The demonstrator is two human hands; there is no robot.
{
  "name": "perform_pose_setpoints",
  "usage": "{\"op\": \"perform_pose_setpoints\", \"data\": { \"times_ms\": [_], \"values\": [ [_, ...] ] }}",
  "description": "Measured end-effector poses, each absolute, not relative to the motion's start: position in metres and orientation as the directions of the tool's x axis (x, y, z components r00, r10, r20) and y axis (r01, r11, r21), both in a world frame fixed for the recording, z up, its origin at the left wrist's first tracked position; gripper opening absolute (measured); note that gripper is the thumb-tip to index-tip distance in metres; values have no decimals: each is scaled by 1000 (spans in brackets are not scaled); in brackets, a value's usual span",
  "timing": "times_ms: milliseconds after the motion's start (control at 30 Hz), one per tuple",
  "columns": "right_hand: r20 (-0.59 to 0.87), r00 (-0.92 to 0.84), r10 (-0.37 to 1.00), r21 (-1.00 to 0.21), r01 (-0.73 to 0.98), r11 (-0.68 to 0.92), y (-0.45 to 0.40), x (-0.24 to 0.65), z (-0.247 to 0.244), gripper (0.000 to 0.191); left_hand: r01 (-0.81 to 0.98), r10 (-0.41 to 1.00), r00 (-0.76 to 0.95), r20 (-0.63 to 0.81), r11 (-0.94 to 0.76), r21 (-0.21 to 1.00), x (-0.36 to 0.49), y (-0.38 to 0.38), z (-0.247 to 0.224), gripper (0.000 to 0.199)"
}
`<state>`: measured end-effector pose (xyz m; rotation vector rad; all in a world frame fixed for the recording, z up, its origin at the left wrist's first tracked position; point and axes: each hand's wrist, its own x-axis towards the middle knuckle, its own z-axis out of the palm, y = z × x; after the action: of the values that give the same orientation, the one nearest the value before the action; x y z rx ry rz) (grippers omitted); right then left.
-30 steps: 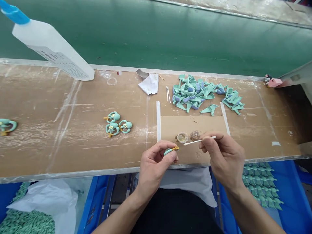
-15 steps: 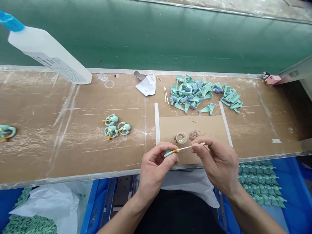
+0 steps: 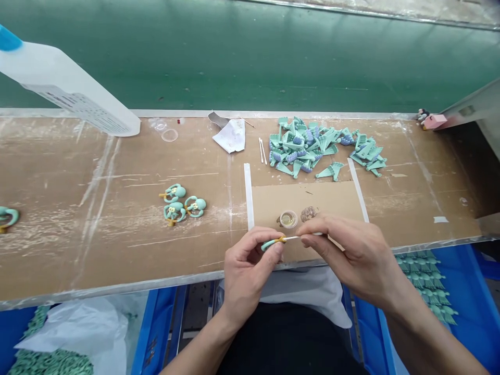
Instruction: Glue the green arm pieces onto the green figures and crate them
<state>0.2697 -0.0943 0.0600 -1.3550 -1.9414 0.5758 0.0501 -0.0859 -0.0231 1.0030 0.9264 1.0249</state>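
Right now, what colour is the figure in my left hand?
Figure: pale teal, yellow end, seen in the head view.

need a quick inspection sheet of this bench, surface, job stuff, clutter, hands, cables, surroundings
surface: scuffed brown bench top with white smears, cardboard sheet in front of the person
job's things: teal figure with yellow part, cotton swab at that yellow part, small cup of liquid
clutter: pile of teal parts, white plastic bottle, crumpled tissue
hands: left hand holds the figure, right hand pinches the swab
cables: nothing seen
surroundings: green belt behind, blue crates below
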Motion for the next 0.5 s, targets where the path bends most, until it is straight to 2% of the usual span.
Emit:
{"op": "perform_pose_setpoints", "data": {
  "times_ms": [67, 300, 500],
  "values": [
    [311, -189, 931, -685, 634, 358, -94, 269, 59, 16, -245, 948, 275, -162, 232, 941, 53, -87, -24, 10],
    [400, 75, 914, -711, 655, 257, -106, 260, 43, 16, -287, 919, 293, -264, 348, 893, 62, -92, -28, 23],
    [394, 97, 914, -713, 659, 238, -109, 255, 36, 18, -314, 924, 293, -247, 337, 888, 62, -91, -26, 23]
  ]
}}
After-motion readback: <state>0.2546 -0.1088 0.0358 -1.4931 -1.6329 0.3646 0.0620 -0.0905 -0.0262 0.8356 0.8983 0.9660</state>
